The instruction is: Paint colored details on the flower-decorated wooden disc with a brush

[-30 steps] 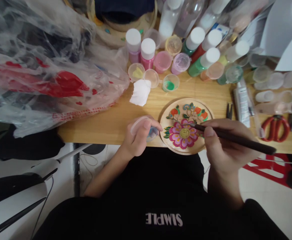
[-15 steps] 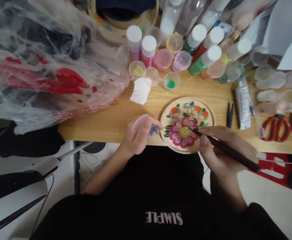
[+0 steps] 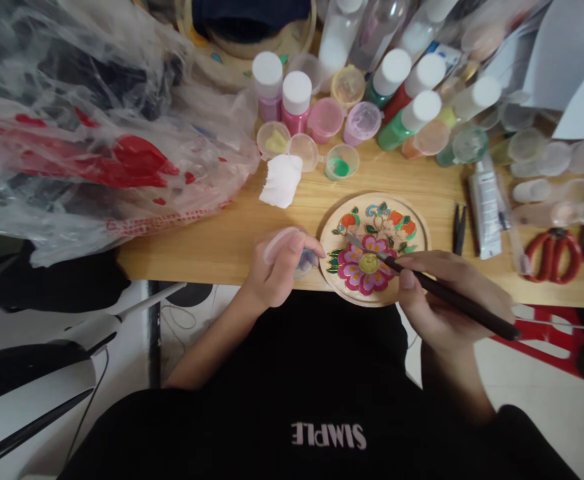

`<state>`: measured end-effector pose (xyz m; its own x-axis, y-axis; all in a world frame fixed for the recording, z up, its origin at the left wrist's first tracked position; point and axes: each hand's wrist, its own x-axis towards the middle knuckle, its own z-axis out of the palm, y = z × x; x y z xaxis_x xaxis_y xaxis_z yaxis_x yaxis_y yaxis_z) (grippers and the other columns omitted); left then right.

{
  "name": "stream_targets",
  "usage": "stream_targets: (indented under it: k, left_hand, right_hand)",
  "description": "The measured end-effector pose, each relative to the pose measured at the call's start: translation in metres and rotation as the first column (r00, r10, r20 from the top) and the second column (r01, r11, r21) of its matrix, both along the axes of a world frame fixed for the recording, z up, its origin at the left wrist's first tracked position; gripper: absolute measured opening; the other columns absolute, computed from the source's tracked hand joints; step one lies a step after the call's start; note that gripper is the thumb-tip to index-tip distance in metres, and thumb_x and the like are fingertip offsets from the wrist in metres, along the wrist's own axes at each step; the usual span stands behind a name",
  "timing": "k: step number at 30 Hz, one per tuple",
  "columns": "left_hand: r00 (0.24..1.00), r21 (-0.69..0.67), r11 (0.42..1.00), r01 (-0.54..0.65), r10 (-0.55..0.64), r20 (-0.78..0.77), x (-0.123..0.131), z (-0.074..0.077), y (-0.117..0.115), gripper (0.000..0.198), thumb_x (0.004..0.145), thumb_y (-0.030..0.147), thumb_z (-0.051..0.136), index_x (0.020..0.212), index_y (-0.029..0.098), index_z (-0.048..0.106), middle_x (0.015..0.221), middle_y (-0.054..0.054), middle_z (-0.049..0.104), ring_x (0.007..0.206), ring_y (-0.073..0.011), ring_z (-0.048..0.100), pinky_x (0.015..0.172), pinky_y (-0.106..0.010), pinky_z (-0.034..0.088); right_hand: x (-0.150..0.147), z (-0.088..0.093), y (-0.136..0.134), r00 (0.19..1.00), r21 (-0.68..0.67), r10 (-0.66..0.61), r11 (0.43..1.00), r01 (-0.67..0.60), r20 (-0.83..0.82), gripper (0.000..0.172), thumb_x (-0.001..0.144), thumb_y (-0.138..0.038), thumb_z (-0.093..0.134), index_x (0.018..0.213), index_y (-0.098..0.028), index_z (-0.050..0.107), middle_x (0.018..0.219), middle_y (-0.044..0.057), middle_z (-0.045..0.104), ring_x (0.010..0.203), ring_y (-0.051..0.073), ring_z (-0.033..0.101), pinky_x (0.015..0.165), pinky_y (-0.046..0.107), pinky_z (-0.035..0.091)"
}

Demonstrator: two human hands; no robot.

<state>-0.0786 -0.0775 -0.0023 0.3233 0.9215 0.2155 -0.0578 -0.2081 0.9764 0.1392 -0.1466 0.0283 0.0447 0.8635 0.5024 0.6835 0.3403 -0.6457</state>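
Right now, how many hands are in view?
2: the left hand around a small cup, beside the wooden plate; the right hand gripping a dark-handled tool over it. None seems hidden.

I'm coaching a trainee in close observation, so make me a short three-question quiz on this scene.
1. Which hand holds the dark-handled tool?
2. What colour is the middle of the large pink flower on the round wooden plate?
A) blue
B) yellowish
C) black
3. True or false: the tool with red handles lies on the plate.

Key:
1. The right hand.
2. B.
3. False; the red-handled tool lies on the table.
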Motion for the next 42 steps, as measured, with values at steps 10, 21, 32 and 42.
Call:
stream_targets:
  k: [10,21,32,42]
  left_hand:
    - [1.0,0.019,1.0,-0.009,0.009,0.022,0.001,-0.003,-0.002,0.06,0.112,0.045,0.037,0.074,0.017,0.074,0.065,-0.003,0.071,0.059,-0.0095,0.065,0.053,-0.022,0.047]
    - [1.0,-0.002,1.0,-0.004,0.004,-0.018,0.0,-0.002,-0.002,0.06,0.111,0.046,0.037,0.074,0.018,0.075,0.067,-0.004,0.073,0.062,-0.0119,0.068,0.056,-0.025,0.05]
    - [0.999,-0.009,1.0,0.008,-0.007,0.046,0.001,-0.005,-0.004,0.054,0.111,0.045,0.039,0.078,0.021,0.075,0.067,-0.002,0.07,0.06,-0.0118,0.065,0.054,-0.026,0.047]
    - [0.999,-0.01,1.0,0.006,-0.006,0.049,0.0,-0.005,-0.004,0.054,0.111,0.044,0.038,0.078,0.02,0.073,0.067,-0.002,0.067,0.058,-0.0111,0.062,0.053,-0.026,0.047]
  right_hand:
    - [0.0,0.0,0.001,0.998,0.04,0.032,0.999,-0.034,0.049,0.023,0.081,-0.011,0.076,0.099,-0.025,0.074,0.08,0.0,0.078,0.067,0.017,0.077,0.058,0.029,0.064]
    - [0.002,-0.005,-0.008,0.999,0.037,0.014,0.999,-0.015,0.046,0.026,0.08,-0.011,0.077,0.102,-0.025,0.075,0.081,-0.001,0.079,0.068,0.019,0.077,0.058,0.031,0.065]
    - [0.0,0.004,-0.003,0.973,0.047,0.117,0.991,-0.129,0.2,0.024,0.079,-0.006,0.077,0.097,-0.021,0.073,0.077,0.002,0.079,0.064,0.017,0.076,0.057,0.027,0.063]
    - [-0.002,0.002,-0.013,0.971,0.008,0.078,0.997,-0.082,0.226,0.022,0.078,-0.008,0.079,0.094,-0.022,0.072,0.077,0.002,0.079,0.064,0.017,0.075,0.058,0.027,0.062]
